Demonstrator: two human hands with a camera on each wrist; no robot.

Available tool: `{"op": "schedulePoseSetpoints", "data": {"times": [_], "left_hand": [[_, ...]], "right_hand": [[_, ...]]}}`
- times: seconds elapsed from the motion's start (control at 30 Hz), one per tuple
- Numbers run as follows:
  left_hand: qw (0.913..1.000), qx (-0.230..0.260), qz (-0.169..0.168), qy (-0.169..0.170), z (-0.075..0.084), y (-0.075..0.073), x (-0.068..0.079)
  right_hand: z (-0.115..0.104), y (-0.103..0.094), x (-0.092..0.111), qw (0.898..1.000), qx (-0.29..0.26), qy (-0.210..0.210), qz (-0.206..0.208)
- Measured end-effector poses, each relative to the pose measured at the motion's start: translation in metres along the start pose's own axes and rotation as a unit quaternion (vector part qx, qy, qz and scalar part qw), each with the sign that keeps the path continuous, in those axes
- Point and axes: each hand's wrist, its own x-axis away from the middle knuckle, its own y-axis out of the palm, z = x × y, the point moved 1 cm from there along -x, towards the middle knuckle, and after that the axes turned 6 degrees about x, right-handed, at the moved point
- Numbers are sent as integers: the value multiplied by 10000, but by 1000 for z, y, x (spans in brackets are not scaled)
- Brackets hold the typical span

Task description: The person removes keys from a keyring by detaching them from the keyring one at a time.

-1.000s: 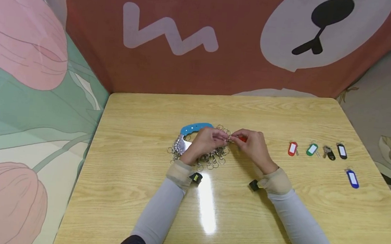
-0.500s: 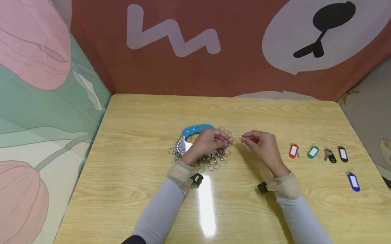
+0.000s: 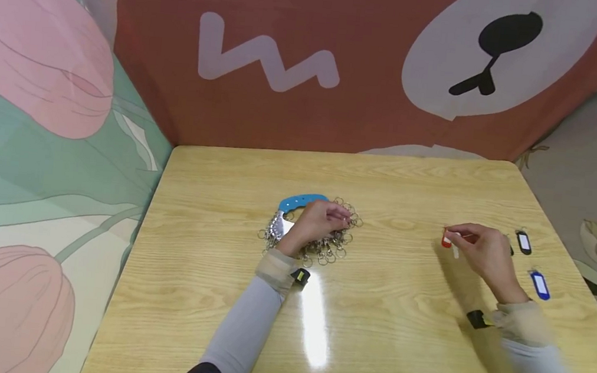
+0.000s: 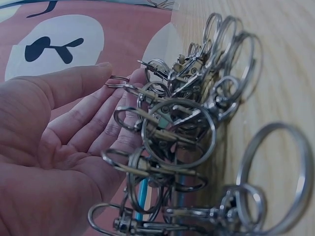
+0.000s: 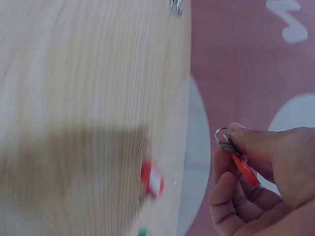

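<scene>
A key ring holder with a blue grip (image 3: 302, 200) and a bunch of metal snap clasps and split rings (image 3: 325, 251) lies on the wooden table (image 3: 203, 297). My left hand (image 3: 319, 221) is over it. Close up, the left thumb and fingers (image 4: 83, 81) pinch a small metal clasp (image 4: 118, 81) at the edge of the bunch. To the right, my right hand (image 3: 479, 252) is just above a red key tag (image 3: 446, 241) on the table. Between its thumb and fingers it holds another red key tag (image 5: 244, 169), with a key and a ring (image 5: 221, 132).
A black tag (image 3: 523, 242) and a blue tag (image 3: 540, 284) lie at the table's right side. The right hand mostly covers other tags there; a green edge (image 5: 142, 232) shows in the right wrist view. A patterned cloth wall (image 3: 262, 112) stands behind the table.
My right hand has drawn away from the clasps and moved far right, carrying the red key tag to the row of tags. My left hand has stayed at the bunch.
</scene>
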Motion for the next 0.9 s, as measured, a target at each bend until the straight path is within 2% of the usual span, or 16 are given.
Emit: {"op": "schedulePoseSetpoints", "data": {"times": [0.23, 0.4, 0.5, 0.6, 0.9], "left_hand": [[9999, -83, -18, 103, 2, -1, 1], [9998, -121, -30, 152, 3, -1, 2], [9998, -140, -30, 142, 4, -2, 2], [9998, -179, -26, 122, 4, -2, 3], [9986, -500, -105, 143, 4, -3, 4]], "right_hand": [[49, -31, 15, 9977, 489, 219, -423], [79, -34, 26, 9891, 564, 767, -1120], [91, -32, 31, 9851, 485, 889, -1388], [99, -29, 34, 9862, 480, 821, -1356], [103, -25, 42, 9913, 845, 669, -749]]}}
